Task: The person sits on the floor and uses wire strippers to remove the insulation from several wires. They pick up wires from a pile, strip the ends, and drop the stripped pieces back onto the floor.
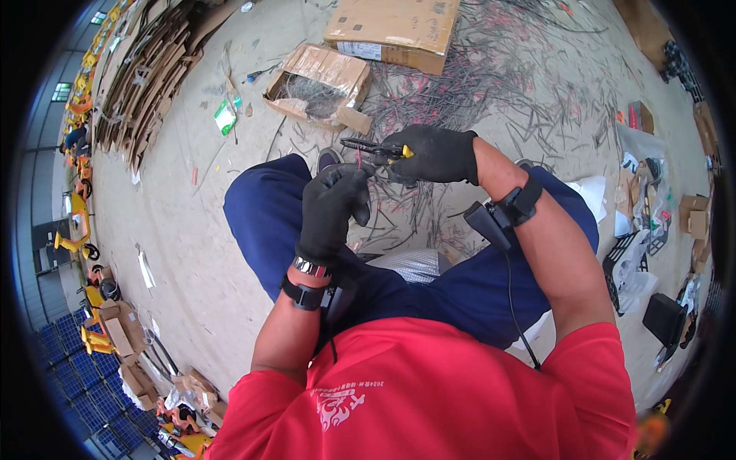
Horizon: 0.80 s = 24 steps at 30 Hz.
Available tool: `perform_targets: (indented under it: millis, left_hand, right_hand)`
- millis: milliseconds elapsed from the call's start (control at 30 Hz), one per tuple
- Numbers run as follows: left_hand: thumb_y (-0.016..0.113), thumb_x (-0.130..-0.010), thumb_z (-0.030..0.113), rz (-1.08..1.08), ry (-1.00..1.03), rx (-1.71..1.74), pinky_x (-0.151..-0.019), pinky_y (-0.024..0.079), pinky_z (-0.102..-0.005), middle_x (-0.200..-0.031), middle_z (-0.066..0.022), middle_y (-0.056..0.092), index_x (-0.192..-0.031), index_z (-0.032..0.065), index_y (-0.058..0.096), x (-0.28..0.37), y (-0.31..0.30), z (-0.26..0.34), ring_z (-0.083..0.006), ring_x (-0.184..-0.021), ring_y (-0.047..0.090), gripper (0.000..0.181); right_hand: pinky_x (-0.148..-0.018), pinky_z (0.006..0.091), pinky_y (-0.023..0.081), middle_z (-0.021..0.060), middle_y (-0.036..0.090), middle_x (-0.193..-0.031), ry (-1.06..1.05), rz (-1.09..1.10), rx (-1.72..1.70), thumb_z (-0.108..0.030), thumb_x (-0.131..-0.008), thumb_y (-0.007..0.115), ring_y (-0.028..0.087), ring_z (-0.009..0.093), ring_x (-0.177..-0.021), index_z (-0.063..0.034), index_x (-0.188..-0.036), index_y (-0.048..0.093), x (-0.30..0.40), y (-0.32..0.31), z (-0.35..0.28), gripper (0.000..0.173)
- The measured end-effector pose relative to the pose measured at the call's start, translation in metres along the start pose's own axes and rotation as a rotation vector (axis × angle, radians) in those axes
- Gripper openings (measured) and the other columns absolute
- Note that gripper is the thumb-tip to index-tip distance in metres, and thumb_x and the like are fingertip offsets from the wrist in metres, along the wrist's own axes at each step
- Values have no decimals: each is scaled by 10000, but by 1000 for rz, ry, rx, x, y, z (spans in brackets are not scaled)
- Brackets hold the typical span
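Observation:
My right hand (431, 155), in a black glove, is closed round a hand tool with black jaws and a bit of yellow on its handles, which looks like wire strippers or pliers (368, 146). Its jaws point left. Just below the jaws my left hand (336, 201), also gloved in black, pinches a thin red wire (360, 158) between thumb and fingertips. The wire's upper end reaches the tool's jaws; whether they grip it I cannot tell. Many black and red wire pieces (425, 98) lie scattered on the concrete floor beyond and between my legs.
An opened carton (356, 75) with a grey tangle inside stands ahead, beside a larger cardboard box (397, 23). Flattened cardboard (149, 75) is stacked at the far left. Plastic wrap and black frames (629, 270) lie at the right. Yellow scooters (75, 221) and a person (76, 140) are at the left edge.

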<state>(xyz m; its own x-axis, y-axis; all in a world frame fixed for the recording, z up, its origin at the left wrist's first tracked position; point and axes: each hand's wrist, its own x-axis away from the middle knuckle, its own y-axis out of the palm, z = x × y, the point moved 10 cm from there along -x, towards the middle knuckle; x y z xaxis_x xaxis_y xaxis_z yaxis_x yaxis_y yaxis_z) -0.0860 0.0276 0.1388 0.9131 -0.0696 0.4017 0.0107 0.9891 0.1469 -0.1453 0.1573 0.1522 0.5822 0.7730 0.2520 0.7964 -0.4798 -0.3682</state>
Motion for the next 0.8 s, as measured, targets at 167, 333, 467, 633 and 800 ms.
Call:
perform_targets:
  millis: [167, 333, 467, 633, 800]
  left_hand:
    - [620, -954, 186, 42, 49, 55, -451, 408, -237, -673, -33, 575, -966, -27, 653, 1, -5, -1, -117, -482, 525, 216]
    - [617, -952, 178, 45, 82, 15, -440, 393, -235, -646, -25, 559, -965, -26, 656, 3, 1, 9, -106, -465, 499, 209]
    - [589, -960, 161, 35, 90, -18, -441, 381, -240, -598, -30, 534, -969, -37, 642, 2, 3, 11, -110, -455, 477, 205]
    - [591, -961, 167, 22, 125, -39, -445, 378, -237, -590, -30, 539, -946, -34, 633, 2, 4, 11, -109, -447, 477, 206]
    - [587, -965, 180, 24, 116, -67, -452, 382, -236, -578, -34, 543, -896, -26, 611, 3, 3, 12, -108, -450, 485, 218]
  right_hand:
    - [-814, 399, 506, 200, 695, -968, 47, 10, 84, -256, -839, 599, 655, 345, -865, -44, -1114, 674, 3, -8, -3, 355]
    - [-837, 423, 508, 198, 682, -1013, -148, 122, 224, -256, -888, 592, 652, 353, -915, -73, -1249, 619, -1, -1, 8, 406]
    - [-874, 449, 506, 213, 671, -1060, -189, 154, 274, -264, -919, 604, 640, 390, -974, -84, -1325, 570, -2, 9, 8, 445]
    - [-888, 463, 506, 220, 663, -1093, -206, 250, 361, -256, -930, 597, 632, 395, -1015, -69, -1308, 569, 7, 10, -13, 422]
    - [-896, 463, 497, 208, 656, -1114, -157, 249, 497, -221, -929, 581, 634, 380, -1018, -65, -1271, 574, 5, 8, -22, 376]
